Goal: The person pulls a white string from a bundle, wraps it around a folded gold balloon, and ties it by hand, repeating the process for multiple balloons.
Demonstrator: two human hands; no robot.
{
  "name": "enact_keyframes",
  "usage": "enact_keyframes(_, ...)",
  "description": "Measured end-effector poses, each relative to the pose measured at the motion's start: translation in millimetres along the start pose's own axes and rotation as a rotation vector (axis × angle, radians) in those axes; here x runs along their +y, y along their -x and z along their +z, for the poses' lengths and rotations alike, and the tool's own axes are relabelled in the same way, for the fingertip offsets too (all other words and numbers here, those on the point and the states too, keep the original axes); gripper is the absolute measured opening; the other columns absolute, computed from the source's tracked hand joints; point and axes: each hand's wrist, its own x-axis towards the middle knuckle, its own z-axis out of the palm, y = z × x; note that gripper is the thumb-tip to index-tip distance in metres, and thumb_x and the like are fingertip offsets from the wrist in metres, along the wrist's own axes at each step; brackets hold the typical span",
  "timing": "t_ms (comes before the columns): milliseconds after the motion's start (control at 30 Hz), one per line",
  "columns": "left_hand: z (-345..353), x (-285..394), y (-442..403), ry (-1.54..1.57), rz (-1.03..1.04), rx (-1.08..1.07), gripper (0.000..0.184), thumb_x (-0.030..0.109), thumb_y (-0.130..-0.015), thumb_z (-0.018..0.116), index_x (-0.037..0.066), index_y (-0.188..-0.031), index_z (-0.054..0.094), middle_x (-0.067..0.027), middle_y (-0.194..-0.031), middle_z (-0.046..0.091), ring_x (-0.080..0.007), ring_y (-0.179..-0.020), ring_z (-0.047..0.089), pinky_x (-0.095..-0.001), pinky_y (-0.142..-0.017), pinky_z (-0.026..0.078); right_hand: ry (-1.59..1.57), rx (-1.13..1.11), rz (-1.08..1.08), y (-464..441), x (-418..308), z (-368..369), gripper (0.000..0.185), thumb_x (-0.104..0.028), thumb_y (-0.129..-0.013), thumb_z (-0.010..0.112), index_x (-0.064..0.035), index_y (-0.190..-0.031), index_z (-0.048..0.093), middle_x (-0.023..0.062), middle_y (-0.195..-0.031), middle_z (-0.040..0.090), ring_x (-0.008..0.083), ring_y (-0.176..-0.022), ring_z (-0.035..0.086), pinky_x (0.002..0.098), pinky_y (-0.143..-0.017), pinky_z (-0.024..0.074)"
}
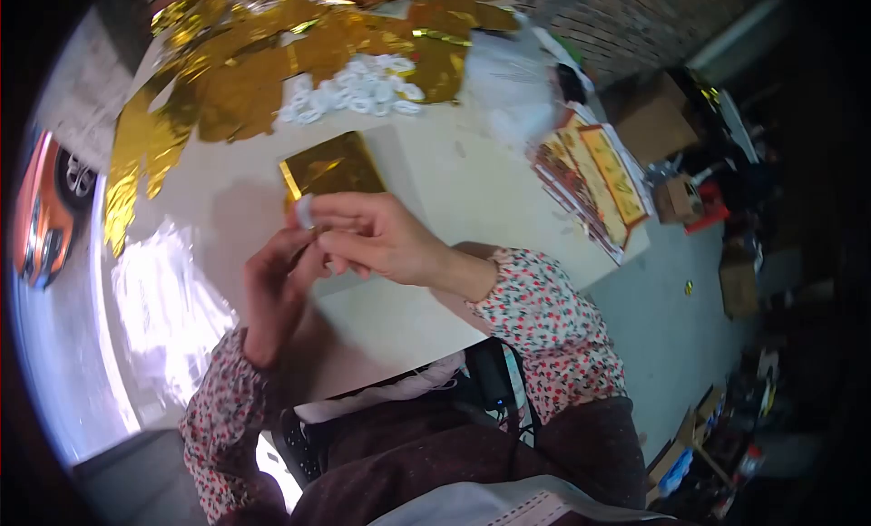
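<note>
My left hand (281,270) and my right hand (386,240) meet over the table, fingertips touching. A small white piece (305,210) shows at the tips of my right fingers and looks like the white loops further back. My left fingers are pinched together, and whatever lies between them is hidden. Just beyond my hands lies a flat, shiny gold foil packet (334,166), its near edge partly covered by them. Behind it is a pile of white coiled loops (358,89).
Gold foil pieces (240,91) spread along the table's far side. Clear plastic (513,91) and red-and-yellow printed sheets (594,177) lie right. A glossy clear plastic stack (168,295) lies left. Cardboard boxes (658,118) stand beyond the table's right edge; an orange car (56,209) is outside left.
</note>
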Motion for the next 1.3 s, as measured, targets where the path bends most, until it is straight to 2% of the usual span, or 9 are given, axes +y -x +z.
enact_keyframes(133,-18,10,-12,-0.643,0.522,0.098,0.022,0.001,-0.072,0.068,0.005,-0.090,0.056,-0.0121,-0.075,0.054,-0.0289,-0.065,0.056,-0.0342,-0.059,0.045,0.014,0.050,0.040,-3,3,8,0.039,-0.003,-0.089,0.051,0.0003,-0.128,0.045,0.0097,-0.110,0.062,0.0078,-0.068,0.060,0.0189,-0.048,0.0453)
enact_keyframes(233,-29,3,-17,-0.668,0.693,0.107,0.020,-0.001,-0.071,0.067,0.004,-0.088,0.058,-0.0114,-0.081,0.058,-0.0281,-0.074,0.058,-0.0371,-0.063,0.047,-0.042,0.052,0.107,-1,11,14,0.036,-0.003,-0.090,0.050,0.0013,-0.126,0.047,0.0100,-0.105,0.063,0.0085,-0.068,0.062,0.0196,-0.049,0.0472)
enact_keyframes(300,-33,12,-17,-0.833,0.605,-0.044,0.017,0.003,-0.073,0.066,0.003,-0.089,0.059,-0.0111,-0.086,0.058,-0.0279,-0.081,0.057,-0.0362,-0.069,0.047,-0.036,0.006,0.210,-4,9,11,0.032,-0.003,-0.090,0.051,0.0020,-0.121,0.051,0.0102,-0.099,0.065,0.0091,-0.067,0.062,0.0199,-0.049,0.0480)
enact_keyframes(400,-31,10,-17,-0.649,0.337,-0.044,0.018,0.006,-0.077,0.063,0.002,-0.095,0.061,-0.0098,-0.091,0.060,-0.0251,-0.086,0.057,-0.0341,-0.072,0.047,-0.011,-0.013,0.277,-6,9,5,0.025,-0.005,-0.090,0.052,0.0022,-0.113,0.057,0.0102,-0.092,0.066,0.0092,-0.064,0.062,0.0197,-0.049,0.0483)
enact_keyframes(500,-26,9,-21,-0.295,0.257,-0.014,0.023,0.008,-0.083,0.061,-0.002,-0.103,0.062,-0.0079,-0.094,0.061,-0.0179,-0.082,0.058,-0.0314,-0.072,0.047,0.000,-0.008,0.264,-5,8,4,0.019,-0.007,-0.090,0.054,0.0024,-0.106,0.061,0.0091,-0.087,0.067,0.0085,-0.060,0.062,0.0195,-0.049,0.0479)
enact_keyframes(600,-31,15,-17,0.226,-0.254,-0.274,0.026,0.011,-0.088,0.057,-0.003,-0.110,0.060,-0.0056,-0.092,0.062,-0.0111,-0.077,0.056,-0.0282,-0.073,0.047,0.031,-0.027,0.272,-3,3,2,0.019,-0.008,-0.090,0.055,0.0023,-0.105,0.061,0.0091,-0.087,0.067,0.0082,-0.059,0.061,0.0192,-0.048,0.0472)
enact_keyframes(800,-31,11,-12,0.518,-0.354,-0.277,0.020,0.012,-0.089,0.057,-0.001,-0.105,0.062,-0.0033,-0.083,0.061,-0.0097,-0.074,0.055,-0.0251,-0.073,0.045,0.071,-0.029,0.248,0,-7,2,0.018,-0.008,-0.090,0.056,0.0021,-0.104,0.061,0.0089,-0.087,0.068,0.0075,-0.056,0.059,0.0194,-0.048,0.0463)
enact_keyframes(1200,-29,15,-9,0.722,-0.330,-0.432,0.013,0.009,-0.087,0.059,0.007,-0.096,0.049,0.0000,-0.087,0.053,-0.0088,-0.076,0.053,-0.0243,-0.071,0.042,0.046,-0.179,0.258,4,-17,3,0.016,-0.004,-0.090,0.054,0.0016,-0.103,0.059,0.0094,-0.086,0.068,0.0081,-0.055,0.059,0.0202,-0.049,0.0464)
enact_keyframes(1300,-25,6,-7,0.630,-0.316,-0.325,0.012,0.010,-0.088,0.059,0.008,-0.093,0.048,0.0003,-0.085,0.053,-0.0078,-0.075,0.052,-0.0227,-0.069,0.041,0.057,-0.125,0.273,4,-16,2,0.015,-0.005,-0.090,0.054,0.0018,-0.103,0.059,0.0101,-0.086,0.067,0.0089,-0.056,0.060,0.0208,-0.049,0.0473)
